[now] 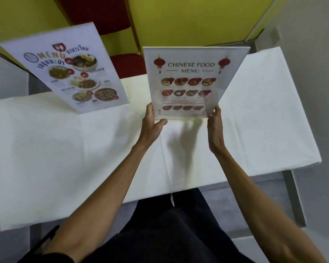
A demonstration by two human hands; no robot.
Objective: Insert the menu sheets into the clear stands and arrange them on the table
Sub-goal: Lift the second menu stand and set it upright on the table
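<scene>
Menu stands are what I see: across the white-clothed worktop (65,158), the Thai menu stand (65,69) rests upright at the far left, while the Chinese food menu stand (192,82) is held upright at centre, whether it touches the cloth I cannot tell. My left hand (152,124) and right hand (216,128) grip its lower corners, fingers (215,112) pinching the edges.

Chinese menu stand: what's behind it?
Behind the Chinese menu stand, past its edges: white tablecloth, red chair, yellow wall. Whatever sits directly behind is hidden.
</scene>
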